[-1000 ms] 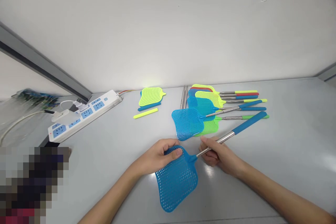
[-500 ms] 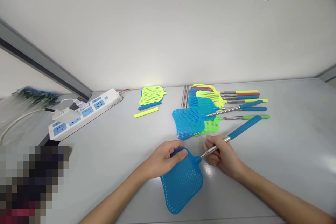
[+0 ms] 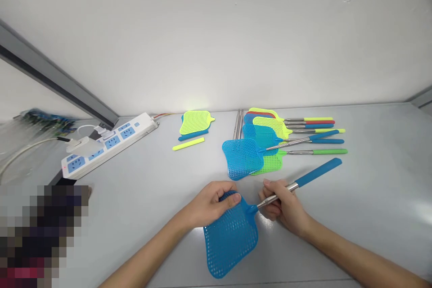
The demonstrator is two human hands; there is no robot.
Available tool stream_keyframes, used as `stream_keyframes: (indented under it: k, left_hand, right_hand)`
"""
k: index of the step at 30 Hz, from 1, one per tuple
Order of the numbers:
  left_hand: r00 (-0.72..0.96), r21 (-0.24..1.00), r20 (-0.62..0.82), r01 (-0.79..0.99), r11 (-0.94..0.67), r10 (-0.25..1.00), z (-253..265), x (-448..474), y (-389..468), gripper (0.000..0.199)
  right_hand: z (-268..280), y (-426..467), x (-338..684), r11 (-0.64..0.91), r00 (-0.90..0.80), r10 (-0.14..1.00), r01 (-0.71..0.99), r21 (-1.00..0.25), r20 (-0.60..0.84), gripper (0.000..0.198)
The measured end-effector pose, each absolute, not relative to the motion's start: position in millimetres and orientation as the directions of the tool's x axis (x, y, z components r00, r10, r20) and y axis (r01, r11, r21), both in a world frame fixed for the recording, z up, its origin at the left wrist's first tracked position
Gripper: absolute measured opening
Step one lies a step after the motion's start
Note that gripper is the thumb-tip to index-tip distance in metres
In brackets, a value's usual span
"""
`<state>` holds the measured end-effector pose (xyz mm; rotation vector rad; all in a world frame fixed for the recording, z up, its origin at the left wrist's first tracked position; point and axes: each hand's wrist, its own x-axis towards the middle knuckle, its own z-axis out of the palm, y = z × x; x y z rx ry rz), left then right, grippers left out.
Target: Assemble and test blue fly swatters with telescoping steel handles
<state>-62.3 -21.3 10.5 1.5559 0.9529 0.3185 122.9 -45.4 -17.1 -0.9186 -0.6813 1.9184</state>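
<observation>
Fingers of the left hand [image 3: 212, 204] are closed on the far left edge of the mesh head of a blue fly swatter [image 3: 231, 243], thumb flat on its face, the rest bent behind the edge and partly hidden. Below the thumb, the mesh spreads toward the near edge of the grey table [image 3: 151, 216]. The right hand [image 3: 281, 204] curls around the metal rod [image 3: 268, 200], just beyond the neck, so the rod runs through its fingers and the blue handle [image 3: 319, 172] sticks out past them, up and to the right. As for writing, any marks on the white power strip [image 3: 101, 157] or the swatter handles are too small to read.
</observation>
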Motion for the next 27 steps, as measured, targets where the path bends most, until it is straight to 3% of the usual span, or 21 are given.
stream_keyframes:
  k: [4, 7, 12, 18, 27]
  left_hand:
    - [0.62, 0.893, -0.29, 0.45, -0.027, 0.729, 11, -64, -20, 0.034]
    - [0.608, 0.824, -0.227, 0.537, -0.183, 0.761, 18, -66, -19, 0.032]
    - [0.61, 0.597, 0.04, 0.621, -0.508, 0.792, 29, -57, -27, 0.024]
    - [0.675, 0.385, 0.105, 0.649, -0.656, 0.73, 19, -40, -41, 0.026]
    - [0.705, 0.473, 0.046, 0.609, -0.637, 0.708, 26, -49, -40, 0.025]
  right_hand:
    - [-13, -43, 125, -0.465, -0.375, 0.871, -0.423, -0.778, -0.317, 0.047]
    - [-8, -41, 127, -0.38, -0.353, 0.897, -0.308, -0.872, -0.266, 0.048]
    - [-6, -37, 125, -0.351, -0.294, 0.911, -0.177, -0.92, -0.291, 0.049]
    - [-12, -41, 118, -0.401, -0.239, 0.902, -0.155, -0.903, -0.36, 0.048]
    - [-11, -45, 121, -0.337, -0.31, 0.903, -0.08, -0.938, -0.298, 0.051]
